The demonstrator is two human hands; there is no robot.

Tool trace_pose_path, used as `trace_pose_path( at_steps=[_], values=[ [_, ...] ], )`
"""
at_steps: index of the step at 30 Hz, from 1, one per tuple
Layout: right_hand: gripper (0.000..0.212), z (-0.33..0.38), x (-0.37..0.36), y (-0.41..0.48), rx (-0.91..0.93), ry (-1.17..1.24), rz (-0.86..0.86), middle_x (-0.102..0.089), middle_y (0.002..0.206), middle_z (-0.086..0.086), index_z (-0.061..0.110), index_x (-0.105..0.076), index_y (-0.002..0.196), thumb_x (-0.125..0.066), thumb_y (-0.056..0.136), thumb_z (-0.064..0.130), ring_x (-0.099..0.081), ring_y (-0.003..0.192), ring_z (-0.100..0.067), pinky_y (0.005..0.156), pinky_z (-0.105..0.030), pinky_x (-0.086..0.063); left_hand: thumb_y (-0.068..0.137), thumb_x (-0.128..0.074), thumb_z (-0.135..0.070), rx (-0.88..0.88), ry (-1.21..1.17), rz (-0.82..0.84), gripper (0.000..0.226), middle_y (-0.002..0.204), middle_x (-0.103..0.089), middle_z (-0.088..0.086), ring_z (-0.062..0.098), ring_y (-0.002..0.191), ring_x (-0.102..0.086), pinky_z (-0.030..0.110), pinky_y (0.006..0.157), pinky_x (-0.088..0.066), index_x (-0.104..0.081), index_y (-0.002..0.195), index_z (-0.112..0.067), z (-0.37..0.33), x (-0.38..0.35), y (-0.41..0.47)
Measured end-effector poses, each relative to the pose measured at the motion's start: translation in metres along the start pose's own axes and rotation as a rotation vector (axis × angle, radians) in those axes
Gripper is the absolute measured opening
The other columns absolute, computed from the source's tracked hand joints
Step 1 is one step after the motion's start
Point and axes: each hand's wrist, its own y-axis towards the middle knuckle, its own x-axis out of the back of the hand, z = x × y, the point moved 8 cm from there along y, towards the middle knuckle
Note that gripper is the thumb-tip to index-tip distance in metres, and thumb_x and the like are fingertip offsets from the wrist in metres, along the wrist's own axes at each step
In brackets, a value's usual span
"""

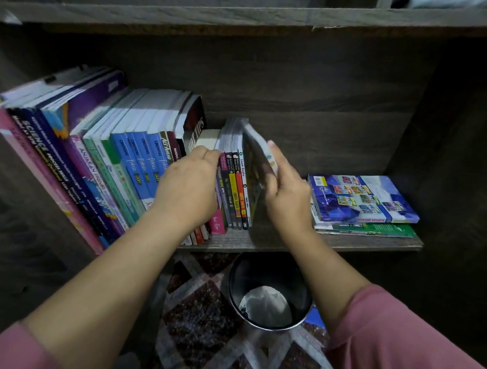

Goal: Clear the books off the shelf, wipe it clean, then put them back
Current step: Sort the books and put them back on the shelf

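Note:
A dark wooden shelf [346,241] holds a long row of upright books [120,156] leaning left, from pink and purple workbooks to blue ones. In the middle stand several thin paperbacks [236,189]. My left hand [189,187] grips the left side of that thin group, fingers curled over the tops. My right hand [284,191] holds a thin dark book [256,157] at the group's right end, tilted to the right and blurred. At the shelf's right end lies a flat stack of books [361,200], a blue one on top of a green one.
A black round bin [269,294] with a white liner stands on the floor below the shelf's front edge. A patterned rug [203,322] covers the floor. Another shelf board [244,17] runs above. Bare shelf shows between the thin paperbacks and the flat stack.

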Motion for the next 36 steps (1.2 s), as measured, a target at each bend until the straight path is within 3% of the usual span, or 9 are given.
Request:
trace_pose_path(
  at_steps=[2, 4, 7, 10, 15, 19, 26, 31, 36],
  values=[
    [0.04, 0.0, -0.006, 0.001, -0.124, 0.148, -0.045, -0.066, 0.116, 0.005, 0.024, -0.051, 0.139, -0.052, 0.099, 0.02, -0.052, 0.093, 0.011, 0.081, -0.002, -0.042, 0.082, -0.06, -0.005, -0.012, -0.008, -0.003, 0.069, 0.133, -0.047, 0.002, 0.023, 0.111, -0.055, 0.036, 0.092, -0.046, -0.036, 0.145, -0.017, 0.001, 0.001, -0.001],
    [0.04, -0.004, -0.021, 0.002, -0.176, 0.281, -0.019, -0.065, 0.114, 0.011, 0.024, -0.052, 0.139, -0.05, 0.1, 0.028, -0.055, 0.095, 0.012, 0.083, -0.009, -0.046, 0.083, -0.06, -0.009, -0.021, -0.01, -0.007, 0.067, 0.133, -0.047, 0.001, 0.023, 0.11, -0.055, 0.036, 0.091, -0.046, -0.036, 0.146, -0.018, 0.002, 0.001, -0.002],
    [0.049, -0.004, -0.064, -0.008, -0.161, 0.398, 0.24, -0.039, 0.151, 0.005, 0.044, -0.024, 0.146, -0.041, 0.101, 0.033, -0.037, 0.137, -0.006, 0.111, -0.027, -0.033, 0.084, -0.059, -0.013, -0.031, 0.0, -0.009, 0.065, 0.133, -0.046, 0.001, 0.023, 0.109, -0.056, 0.036, 0.089, -0.045, -0.036, 0.145, -0.017, 0.001, 0.002, -0.002],
    [0.064, -0.028, -0.095, -0.024, -0.331, 0.448, 0.518, -0.019, 0.156, 0.009, 0.048, -0.002, 0.149, -0.037, 0.1, 0.028, -0.026, 0.142, -0.013, 0.11, -0.027, -0.034, 0.084, -0.058, -0.012, -0.039, -0.021, -0.017, 0.065, 0.132, -0.047, 0.001, 0.023, 0.109, -0.056, 0.035, 0.088, -0.045, -0.037, 0.145, -0.016, 0.002, 0.002, -0.003],
    [0.076, -0.061, -0.09, -0.033, -0.322, 0.127, 0.778, -0.008, 0.162, 0.005, 0.052, 0.013, 0.146, -0.046, 0.1, 0.036, -0.022, 0.145, -0.019, 0.118, -0.047, -0.023, 0.085, -0.057, -0.01, -0.046, -0.032, -0.02, 0.065, 0.136, -0.046, 0.001, 0.022, 0.114, -0.054, 0.035, 0.092, -0.045, -0.035, 0.147, -0.016, 0.004, 0.002, -0.003],
    [0.077, -0.069, -0.066, -0.024, -0.442, 0.034, 0.636, -0.049, 0.145, -0.006, 0.049, -0.026, 0.146, -0.07, 0.084, 0.039, -0.049, 0.129, -0.02, 0.112, -0.04, -0.035, 0.085, -0.058, -0.011, -0.04, -0.016, -0.023, 0.065, 0.136, -0.047, 0.002, 0.022, 0.114, -0.054, 0.035, 0.093, -0.045, -0.036, 0.146, -0.015, 0.003, 0.002, -0.003],
    [0.074, -0.068, -0.061, -0.027, -0.453, -0.061, 0.71, -0.048, 0.145, -0.003, 0.045, -0.024, 0.148, -0.065, 0.091, 0.023, -0.047, 0.131, -0.021, 0.111, -0.04, -0.032, 0.083, -0.061, -0.012, -0.014, 0.058, -0.04, 0.062, 0.128, -0.051, 0.005, 0.025, 0.104, -0.058, 0.037, 0.082, -0.049, -0.041, 0.142, -0.012, 0.0, -0.002, -0.003],
    [0.049, -0.087, -0.016, -0.006, -0.36, -0.523, 0.598, -0.06, 0.127, -0.006, 0.036, -0.048, 0.138, -0.064, 0.091, 0.033, -0.059, 0.108, -0.022, 0.093, -0.038, -0.05, 0.085, -0.062, -0.016, 0.045, 0.093, -0.06, 0.055, 0.123, -0.052, 0.007, 0.026, 0.101, -0.058, 0.036, 0.069, -0.044, -0.043, 0.137, -0.012, -0.002, -0.003, -0.002],
    [0.06, -0.139, 0.084, -0.012, -0.893, -0.847, 0.213, -0.035, 0.142, -0.015, 0.021, -0.041, 0.141, -0.059, 0.09, 0.046, -0.037, 0.127, -0.034, 0.097, -0.05, -0.039, 0.084, -0.063, -0.012, 0.066, 0.179, -0.046, 0.067, 0.119, -0.049, 0.013, 0.03, 0.099, -0.056, 0.035, 0.062, -0.039, -0.034, 0.144, -0.013, -0.009, -0.01, 0.001]
  ],
)
